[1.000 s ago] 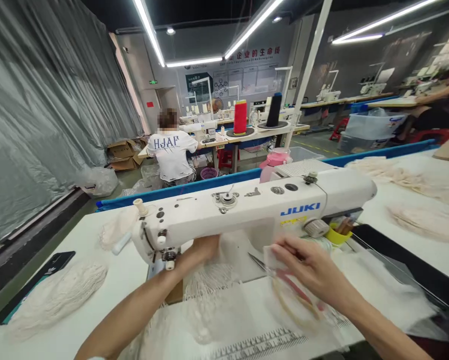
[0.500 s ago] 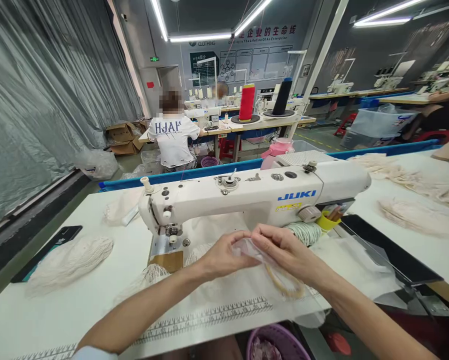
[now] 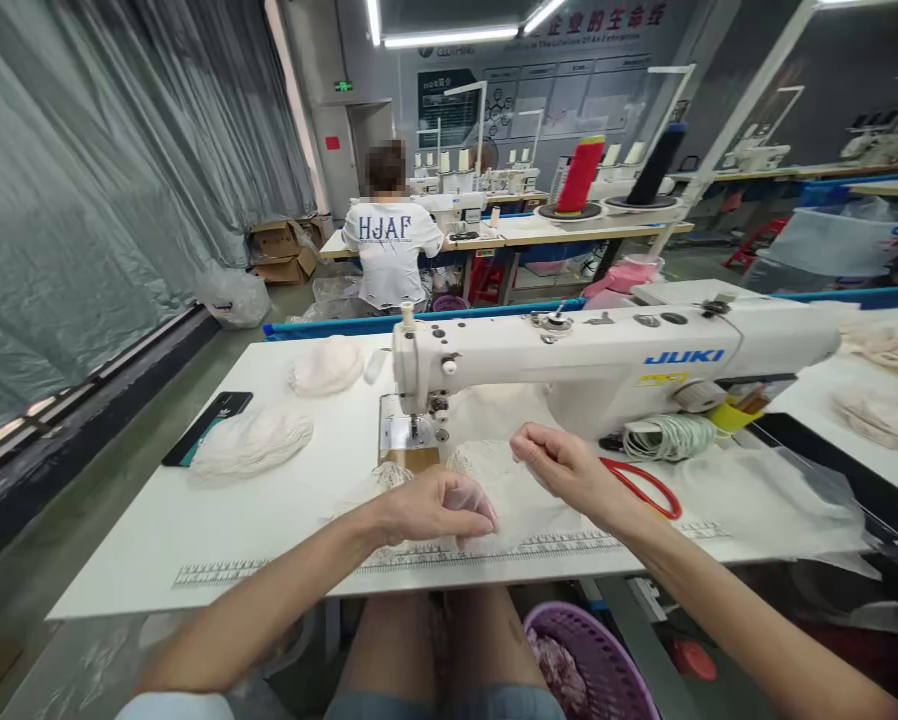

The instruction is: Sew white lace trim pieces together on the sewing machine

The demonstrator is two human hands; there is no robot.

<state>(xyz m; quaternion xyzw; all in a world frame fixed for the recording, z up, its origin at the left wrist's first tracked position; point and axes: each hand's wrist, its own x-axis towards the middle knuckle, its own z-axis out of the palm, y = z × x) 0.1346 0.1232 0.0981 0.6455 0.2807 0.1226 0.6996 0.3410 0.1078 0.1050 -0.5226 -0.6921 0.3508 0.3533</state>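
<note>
Left grip (image 3: 430,508) is on the near side of the sewing machine (image 3: 606,350), thumb and fingers pinching a sheer piece (image 3: 471,491), and that piece sits right in the curve of the grip, over the counter (image 3: 126,560)! Right grip (image 3: 558,464), also on the machine's near side, is curled closed, though whether it has caught anything I can't quite tell. Just beside that wrist, a red handle (image 3: 653,488) lies in front of the machine. Pale cloth (image 3: 494,461) spreads below the machine's arm, and well left of the machine rests a cream bundle (image 3: 254,445). Near the machine's handwheel, a coil of pale green cord (image 3: 670,438)!
</note>
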